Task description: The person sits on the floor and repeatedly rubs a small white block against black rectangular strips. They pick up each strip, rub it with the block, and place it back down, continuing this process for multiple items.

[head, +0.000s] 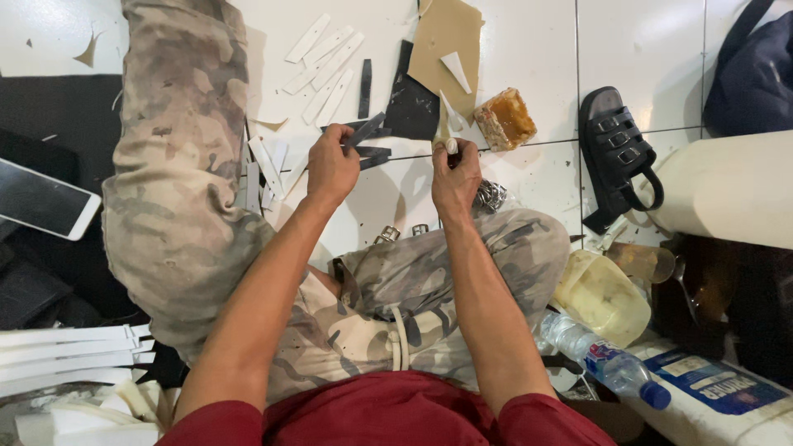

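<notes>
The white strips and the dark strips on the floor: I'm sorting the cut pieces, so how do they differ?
The white strips lie loose and fanned on the tile, untouched; the dark strips are partly gripped in the left hand. The white strips are many, the dark strips only a few. Both are narrow, flat cut pieces. The right hand holds a small tool, too hidden to identify.

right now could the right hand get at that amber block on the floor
Probably yes: the amber block lies just beyond the right hand with bare tile between, though that hand already grips a tool.
</notes>
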